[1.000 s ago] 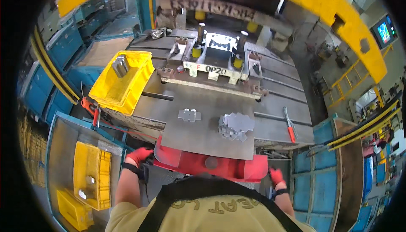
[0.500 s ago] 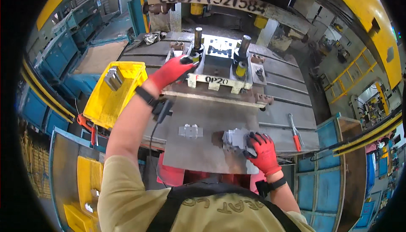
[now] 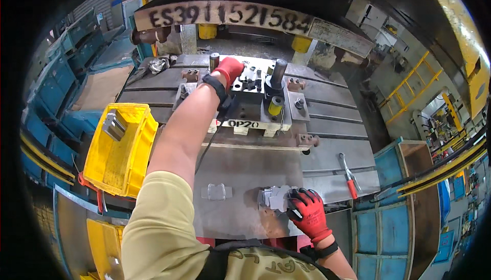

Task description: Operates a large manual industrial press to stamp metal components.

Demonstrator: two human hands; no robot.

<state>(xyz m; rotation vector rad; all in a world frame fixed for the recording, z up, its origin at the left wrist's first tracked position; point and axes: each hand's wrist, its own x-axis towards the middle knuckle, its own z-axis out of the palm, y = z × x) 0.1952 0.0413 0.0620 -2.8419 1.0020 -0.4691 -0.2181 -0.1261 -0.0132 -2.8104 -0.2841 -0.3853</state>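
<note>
Grey metal plates (image 3: pixel 276 199), thin, jagged-edged

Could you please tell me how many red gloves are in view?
2: one on the left hand, by the die; one on the right hand, at the metal pieces.

Layout at the press bed (image 3: pixel 335 152), centre of frame.
Die set (image 3: pixel 244 110) at upper centre, left hand (image 3: pixel 230 70) at its upper left; plate (image 3: pixel 245 170) before it at lower centre, bearing a flat part (image 3: pixel 216 192) left and a stack of parts (image 3: pixel 276 198) right, right hand (image 3: pixel 311 213) at the stack; pliers (image 3: pixel 349 175) on the bed, right; bin (image 3: pixel 143 155) at left, metal block (image 3: pixel 114 125) inside.
</note>
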